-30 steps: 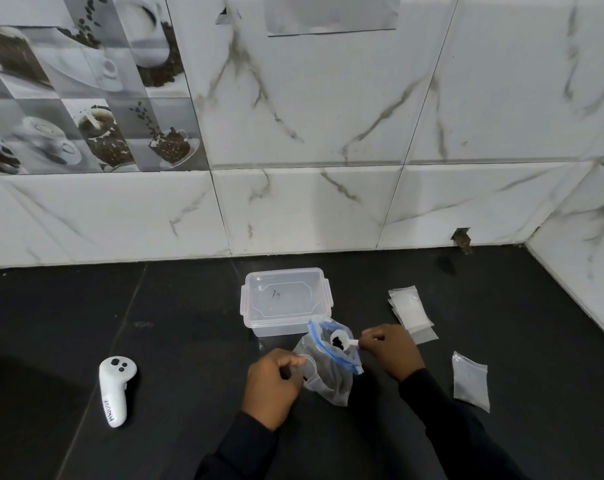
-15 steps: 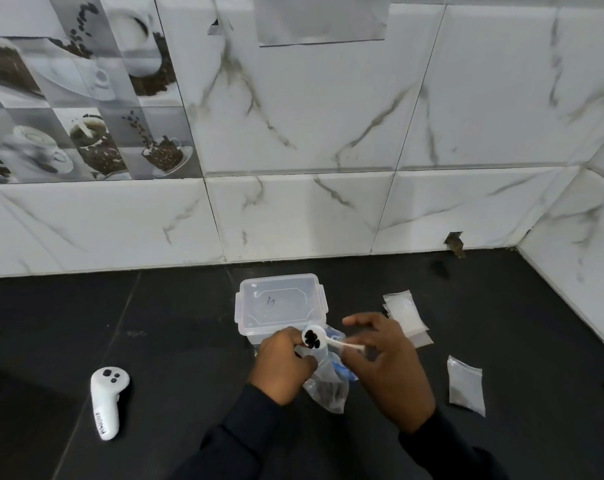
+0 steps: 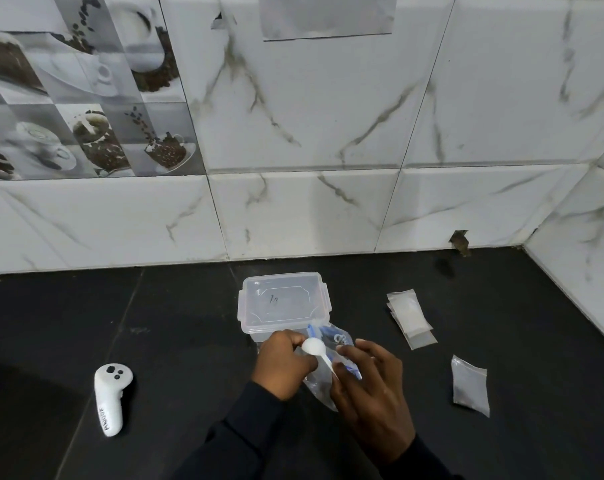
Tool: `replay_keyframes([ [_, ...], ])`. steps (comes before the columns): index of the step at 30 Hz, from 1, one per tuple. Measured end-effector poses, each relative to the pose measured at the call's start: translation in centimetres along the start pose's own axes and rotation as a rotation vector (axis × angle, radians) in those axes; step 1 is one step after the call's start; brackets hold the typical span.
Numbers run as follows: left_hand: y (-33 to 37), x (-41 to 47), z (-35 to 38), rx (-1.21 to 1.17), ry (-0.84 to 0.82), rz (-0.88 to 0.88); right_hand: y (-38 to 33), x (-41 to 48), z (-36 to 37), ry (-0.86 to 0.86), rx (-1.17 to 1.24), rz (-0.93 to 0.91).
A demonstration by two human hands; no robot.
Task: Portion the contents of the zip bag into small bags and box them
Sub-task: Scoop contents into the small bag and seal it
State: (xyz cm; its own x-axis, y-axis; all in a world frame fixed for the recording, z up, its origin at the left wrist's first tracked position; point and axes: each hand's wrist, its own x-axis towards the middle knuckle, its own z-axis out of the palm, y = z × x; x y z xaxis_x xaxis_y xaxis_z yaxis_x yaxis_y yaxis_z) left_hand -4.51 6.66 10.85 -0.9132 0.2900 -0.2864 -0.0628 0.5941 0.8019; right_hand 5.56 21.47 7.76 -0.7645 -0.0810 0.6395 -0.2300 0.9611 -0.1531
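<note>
Head view: on the dark tabletop [image 3: 189, 341], the right hand [image 3: 369, 393] pinches a white spoon [image 3: 313, 346] over the zip bag [image 3: 338, 339]. The left hand [image 3: 286, 365] is curled beside it; I cannot tell what it grasps. A lidded box [image 3: 283, 303] sits at 12 o'clock, small bags [image 3: 409, 313] at 2, and a controller [image 3: 110, 396] at 9.

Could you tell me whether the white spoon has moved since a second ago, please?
Yes: the spoon has shifted left across the front of the box, toward the left hand.
</note>
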Motion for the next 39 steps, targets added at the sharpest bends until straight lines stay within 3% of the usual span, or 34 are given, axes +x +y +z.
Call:
replay_keyframes([
  [10, -0.3, 0.3, 0.1, 0.01, 0.008, 0.005, 0.6, -0.7, 0.4, -0.028, 0.015, 0.055],
  [13, -0.3, 0.2, -0.1, 0.004, 0.023, 0.005, 0.6, -0.2, 0.0, -0.097, 0.227, 0.257],
  [17, -0.5, 0.0, -0.3, -0.047, 0.051, -0.004, 1.0, 2.4, -2.5, -0.11, 0.611, 0.716],
  [19, -0.7, -0.2, -0.4, -0.05, 0.073, 0.003, 2.9, 3.3, -2.9, -0.224, 0.611, 0.824],
  [23, -1.2, -1.0, -0.6, -0.073, 0.072, 0.026, 7.1, 4.2, -0.8, -0.571, 0.414, 0.757],
  [27, -1.2, -1.6, -0.6, -0.059, 0.076, 0.056, 8.6, 5.4, 3.3, -0.907, 0.407, 0.768],
  [31, -0.5, -2.2, -0.7, -0.113, 0.01, 0.148, 8.7, 7.5, 5.1, -1.055, 0.429, 0.751],
  [35, -0.6, -2.4, -1.0, -0.122, -0.086, 0.158, 9.5, 7.7, 4.6, -1.023, 0.362, 0.625],
  [39, -0.4, -2.2, -0.9, -0.113, -0.029, 0.18, 8.5, 6.6, 0.4, -0.685, 0.573, 0.57],
])
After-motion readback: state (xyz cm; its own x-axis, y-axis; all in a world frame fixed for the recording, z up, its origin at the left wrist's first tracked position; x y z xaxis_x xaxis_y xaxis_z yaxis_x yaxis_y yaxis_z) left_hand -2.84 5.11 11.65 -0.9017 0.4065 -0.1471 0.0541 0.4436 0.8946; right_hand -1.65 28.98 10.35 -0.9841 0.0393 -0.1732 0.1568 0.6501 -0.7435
